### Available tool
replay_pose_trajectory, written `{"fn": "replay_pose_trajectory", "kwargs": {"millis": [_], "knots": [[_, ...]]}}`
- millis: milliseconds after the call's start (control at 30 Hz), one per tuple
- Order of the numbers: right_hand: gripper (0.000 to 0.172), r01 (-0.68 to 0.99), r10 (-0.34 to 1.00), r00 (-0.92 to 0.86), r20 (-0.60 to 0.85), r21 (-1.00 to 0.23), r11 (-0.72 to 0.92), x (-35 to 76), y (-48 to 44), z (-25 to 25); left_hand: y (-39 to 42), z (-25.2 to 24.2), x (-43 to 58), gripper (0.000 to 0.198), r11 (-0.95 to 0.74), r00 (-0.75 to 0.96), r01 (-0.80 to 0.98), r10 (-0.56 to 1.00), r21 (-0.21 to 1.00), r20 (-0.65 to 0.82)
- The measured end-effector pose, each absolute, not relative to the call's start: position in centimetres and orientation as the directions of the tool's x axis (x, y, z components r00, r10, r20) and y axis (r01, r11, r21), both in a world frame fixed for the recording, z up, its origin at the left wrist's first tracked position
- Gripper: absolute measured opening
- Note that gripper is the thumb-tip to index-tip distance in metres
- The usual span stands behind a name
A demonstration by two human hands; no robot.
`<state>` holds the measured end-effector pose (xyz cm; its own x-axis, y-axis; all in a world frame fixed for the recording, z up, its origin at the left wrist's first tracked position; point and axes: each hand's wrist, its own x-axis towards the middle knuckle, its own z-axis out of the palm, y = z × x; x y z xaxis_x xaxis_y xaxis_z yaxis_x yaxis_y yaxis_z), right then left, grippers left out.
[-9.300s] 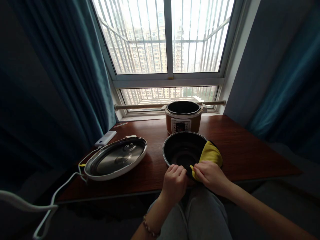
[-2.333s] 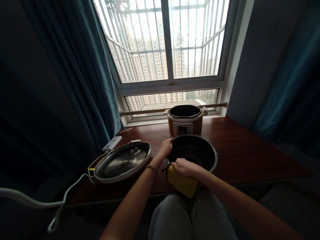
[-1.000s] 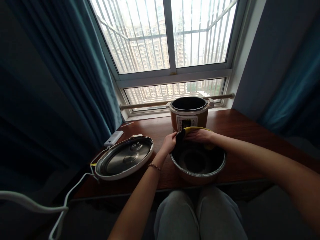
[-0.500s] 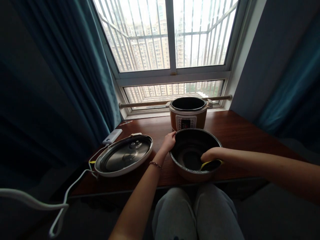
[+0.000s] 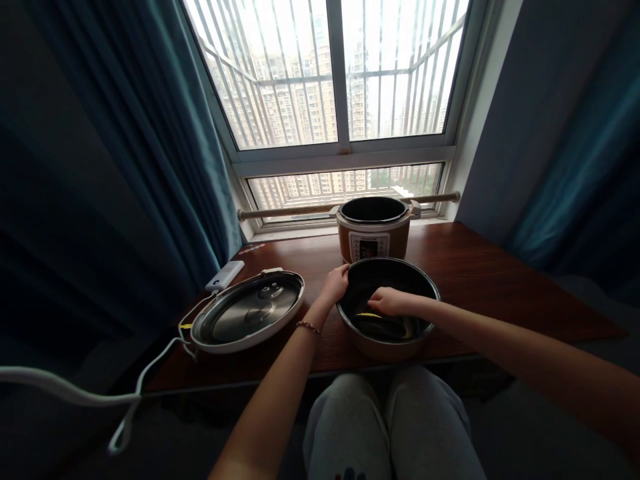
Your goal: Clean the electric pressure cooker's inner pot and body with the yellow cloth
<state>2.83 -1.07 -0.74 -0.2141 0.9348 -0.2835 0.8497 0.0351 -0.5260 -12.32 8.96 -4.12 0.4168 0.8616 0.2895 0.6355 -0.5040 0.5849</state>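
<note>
Inside a round, black-lined pot [image 5: 385, 349], the right hand [image 5: 389, 302] clutches yellow-edged cloth [image 5: 379, 325]; the left hand [image 5: 335, 285] grips the rim [image 5: 425, 272].

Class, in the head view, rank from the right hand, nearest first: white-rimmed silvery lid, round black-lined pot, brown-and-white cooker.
1. Pot: around the right hand.
2. Cooker: behind the pot.
3. Lid: left of the pot.

from here i see a pot [image 5: 387, 273], black inside and brown outside; a dark cloth [image 5: 383, 327] with yellow edging; a brown-and-white cooker [image 5: 373, 227]; a red-brown, wood-grained table [image 5: 480, 287]; a blue curtain [image 5: 175, 167]
</note>
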Motion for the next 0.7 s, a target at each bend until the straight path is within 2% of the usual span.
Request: {"fn": "replay_pose_trajectory", "kwargs": {"millis": [100, 200, 267, 367, 433, 500, 567, 633, 700], "knots": [[0.031, 0.891, 0.985, -0.116, -0.131, -0.451, 0.045, 6.3, -1.6, 0.4, 8.9, -4.2, -12.3, 0.033, -0.506, 0.415, 0.677, 0.862, 0.534, 0.290], [0.037, 0.950, 0.970, 0.101, 0.220, -0.310, -0.028, 9.5, -2.6, -0.6, 8.6, -3.9, -12.3, 0.033, -0.512, 0.412, 0.718, 0.859, 0.472, 0.305], [0.045, 0.964, 0.912, 0.199, 0.359, -0.237, -0.117, 10.7, -2.9, -2.2, 8.2, -3.1, -12.3, 0.035, -0.523, 0.408, 0.737, 0.849, 0.429, 0.336], [0.051, 0.957, 0.923, 0.235, 0.304, -0.241, -0.165, 11.3, -2.8, -4.2, 7.1, -1.1, -11.8, 0.040, -0.627, 0.488, 0.706, 0.768, 0.330, 0.415], [0.050, 0.950, 0.933, 0.248, 0.262, -0.254, -0.181, 11.3, -2.6, -4.8, 5.9, 0.5, -10.9, 0.035, -0.715, 0.602, 0.644, 0.693, 0.272, 0.395], [0.050, 0.949, 0.934, 0.261, 0.244, -0.240, -0.203, 11.2, -2.4, -4.9, 4.3, 1.6, -9.4, 0.027, -0.772, 0.749, 0.554, 0.625, 0.310, 0.219], [0.051, 0.953, 0.936, 0.261, 0.236, -0.215, -0.212, 11.2, -2.4, -4.7, 2.6, 1.7, -7.7, 0.022, -0.766, 0.885, 0.450, 0.451, 0.459, -0.115], [0.052, 0.959, 0.938, 0.253, 0.238, -0.189, -0.211, 11.2, -2.4, -4.6, 1.2, 0.9, -6.3, 0.015, -0.697, 0.884, 0.440, 0.226, 0.566, -0.409], [0.054, 0.965, 0.941, 0.239, 0.241, -0.167, -0.203, 11.2, -2.5, -4.6, 0.5, -0.3, -5.7, 0.015, -0.645, 0.824, 0.512, 0.183, 0.566, -0.536]]}}
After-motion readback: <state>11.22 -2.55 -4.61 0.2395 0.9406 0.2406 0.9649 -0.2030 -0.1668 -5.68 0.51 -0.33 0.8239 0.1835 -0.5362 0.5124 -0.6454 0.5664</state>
